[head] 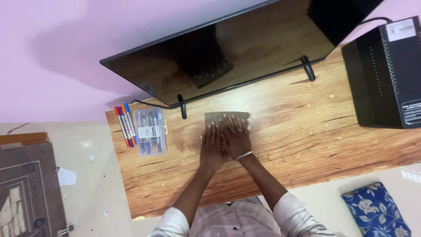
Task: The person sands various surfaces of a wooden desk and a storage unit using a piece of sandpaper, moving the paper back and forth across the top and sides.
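Two hands lie flat, side by side, on a folded brownish-grey cloth (pixel 228 119) in the middle of the wood-grain desk (pixel 307 140), just in front of the wide black flat screen (pixel 228 48) on its two feet. The left hand (pixel 212 145) is laid palm down with its fingers (pixel 212 131) stretched out straight and released, gripping nothing, the tips resting on the cloth's near left part. The right hand (pixel 237 138), with a thin silver bangle at the wrist, overlaps the left one slightly and reaches further onto the cloth; its fingers are likewise spread and flat, pressing rather than grasping.

The cloth lies directly under and ahead of the fingertips, toward the screen, with its long axis running left to right, parallel to the screen's lower edge. The right hand covers more of it and is the nearer one to its far edge and right end. Only the far strip of the cloth shows; it looks thin, matte and soft, with a slightly crumpled right corner.

To the left, well apart from the hands, sit a clear plastic case of pens (pixel 150 131) and several loose coloured markers (pixel 126 125). A black boxy unit (pixel 386 70) stands at the right end of the desk.
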